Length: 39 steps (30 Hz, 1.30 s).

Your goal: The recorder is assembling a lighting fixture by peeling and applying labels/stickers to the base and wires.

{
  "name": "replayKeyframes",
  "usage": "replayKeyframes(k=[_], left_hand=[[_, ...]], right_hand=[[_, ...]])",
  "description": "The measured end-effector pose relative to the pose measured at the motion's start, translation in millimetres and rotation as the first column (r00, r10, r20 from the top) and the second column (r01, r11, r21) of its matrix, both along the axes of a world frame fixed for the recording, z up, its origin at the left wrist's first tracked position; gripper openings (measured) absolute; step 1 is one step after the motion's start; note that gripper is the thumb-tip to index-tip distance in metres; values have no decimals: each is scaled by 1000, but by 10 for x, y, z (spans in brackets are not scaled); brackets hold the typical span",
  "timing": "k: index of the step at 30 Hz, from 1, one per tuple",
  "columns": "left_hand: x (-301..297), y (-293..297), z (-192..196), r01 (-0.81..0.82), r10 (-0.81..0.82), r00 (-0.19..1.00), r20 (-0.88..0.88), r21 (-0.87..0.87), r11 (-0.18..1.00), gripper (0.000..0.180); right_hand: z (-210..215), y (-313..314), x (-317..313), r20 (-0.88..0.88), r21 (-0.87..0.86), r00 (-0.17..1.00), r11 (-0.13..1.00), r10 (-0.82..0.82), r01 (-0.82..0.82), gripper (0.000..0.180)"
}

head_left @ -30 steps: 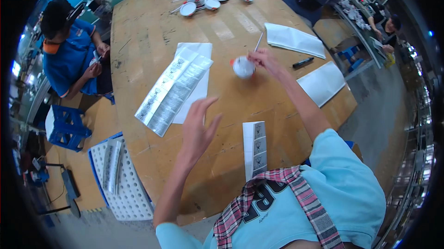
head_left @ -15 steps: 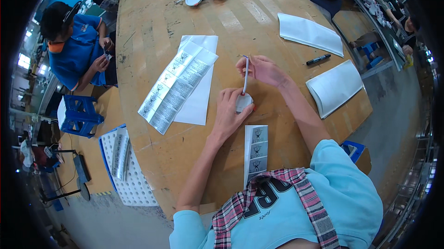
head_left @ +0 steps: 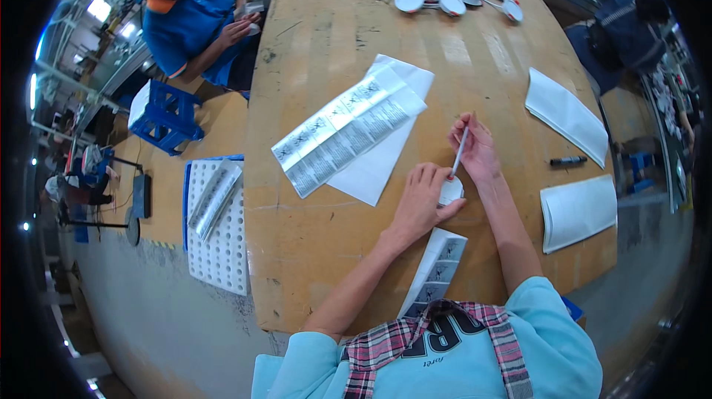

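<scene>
2 hands on wht disc; lbl strip nr, pen R.

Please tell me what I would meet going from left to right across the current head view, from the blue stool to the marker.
Blue stool → holed white board → label sheet → left hand → white disc → right hand → marker.

Forearms reach forward, the left grip cupped palm-down, the right grip pinched.
</scene>
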<state>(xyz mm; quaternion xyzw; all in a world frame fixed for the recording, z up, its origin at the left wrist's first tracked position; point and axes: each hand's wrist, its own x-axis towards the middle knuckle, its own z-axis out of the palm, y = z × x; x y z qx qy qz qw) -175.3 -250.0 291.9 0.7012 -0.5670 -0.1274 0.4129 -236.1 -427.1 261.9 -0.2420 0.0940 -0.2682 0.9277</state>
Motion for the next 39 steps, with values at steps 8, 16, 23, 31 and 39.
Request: replayKeyframes(k=[8, 16, 23, 31, 39], left_hand=[[-42, 60, -9, -34, 35, 999, -29, 28, 999, 50], [-124, 53, -88, 20, -23, 996, -85, -45, 999, 45], [-37, 34, -36, -77, 75, 996, -39, -41, 996, 48], [-18, 93, -50, -52, 53, 997, -51, 15, 999, 47], [-89, 155, -222, -110, 112, 993, 31, -61, 992, 50]], right_hand=[[75, 159, 38, -274, -336, 882, 897, -384, 286, 23], [47, -820, -705, -152, -361, 746, 739, -649, 569, 20], [387, -51, -201, -311, -347, 948, 921, 67, -179, 37], [61, 76, 6, 148, -15, 946, 957, 288, -289, 22], [-54, -234, -32, -17, 488, 983, 860, 180, -149, 14]])
